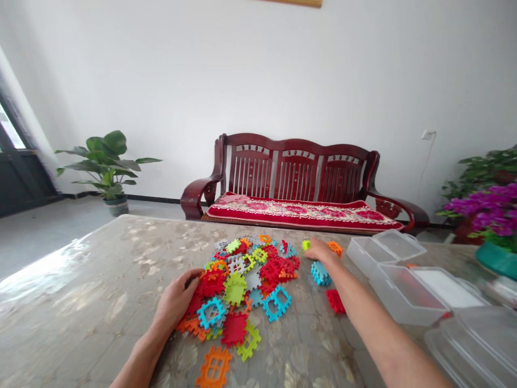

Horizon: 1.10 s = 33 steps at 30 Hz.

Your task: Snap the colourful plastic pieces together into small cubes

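A heap of interlocking plastic tiles (235, 289) in red, orange, blue, grey and yellow-green lies on the table. At the heap's left edge rests my left hand (177, 295), its fingers loosely bent and apart beside the red tiles, with nothing visibly gripped. My right hand (320, 251) reaches past the heap to the far side, its fingers closed at a yellow-green tile piece (306, 245). Close around that hand are a blue tile stack (320, 273), an orange tile stack (335, 248) and a red tile stack (335, 300). The right fingertips are partly hidden.
Clear plastic boxes (407, 293) with lids stand at the right of the patterned table (100, 302). Purple flowers (487, 210) in a teal pot are at the far right. A wooden bench (297, 172) stands behind the table, and a potted plant (109, 161) at left.
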Available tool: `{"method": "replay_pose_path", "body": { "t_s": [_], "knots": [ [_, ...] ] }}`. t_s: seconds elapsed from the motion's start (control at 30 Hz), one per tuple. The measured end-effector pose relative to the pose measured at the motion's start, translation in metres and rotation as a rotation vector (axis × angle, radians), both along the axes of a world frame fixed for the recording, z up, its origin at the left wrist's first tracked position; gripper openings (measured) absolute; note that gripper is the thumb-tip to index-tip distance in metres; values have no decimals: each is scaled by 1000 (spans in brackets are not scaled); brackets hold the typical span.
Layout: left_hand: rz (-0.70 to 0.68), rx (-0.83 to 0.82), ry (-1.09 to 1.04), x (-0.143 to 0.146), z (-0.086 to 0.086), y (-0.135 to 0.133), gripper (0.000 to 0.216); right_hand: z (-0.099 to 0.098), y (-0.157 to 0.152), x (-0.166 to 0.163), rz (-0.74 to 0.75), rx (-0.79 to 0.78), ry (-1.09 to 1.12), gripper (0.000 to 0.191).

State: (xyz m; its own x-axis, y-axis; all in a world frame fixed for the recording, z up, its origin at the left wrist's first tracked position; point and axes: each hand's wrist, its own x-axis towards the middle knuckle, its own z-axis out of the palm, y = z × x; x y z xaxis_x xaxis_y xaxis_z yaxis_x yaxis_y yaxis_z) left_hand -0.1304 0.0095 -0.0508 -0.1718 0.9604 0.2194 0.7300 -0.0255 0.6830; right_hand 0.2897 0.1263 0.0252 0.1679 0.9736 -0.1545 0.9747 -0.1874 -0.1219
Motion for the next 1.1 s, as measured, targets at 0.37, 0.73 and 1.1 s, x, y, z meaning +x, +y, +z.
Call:
{"method": "replay_pose_path", "body": {
  "t_s": [0.37,0.73,1.1],
  "knots": [
    [0,-9,37,2,4,-1,37,1,-68,38,132,151,123,83],
    [11,-28,40,4,11,-4,38,-25,-74,14,129,114,-26,71],
    [6,-18,37,1,3,0,38,-21,-70,14,95,194,76,69]
  ]
}}
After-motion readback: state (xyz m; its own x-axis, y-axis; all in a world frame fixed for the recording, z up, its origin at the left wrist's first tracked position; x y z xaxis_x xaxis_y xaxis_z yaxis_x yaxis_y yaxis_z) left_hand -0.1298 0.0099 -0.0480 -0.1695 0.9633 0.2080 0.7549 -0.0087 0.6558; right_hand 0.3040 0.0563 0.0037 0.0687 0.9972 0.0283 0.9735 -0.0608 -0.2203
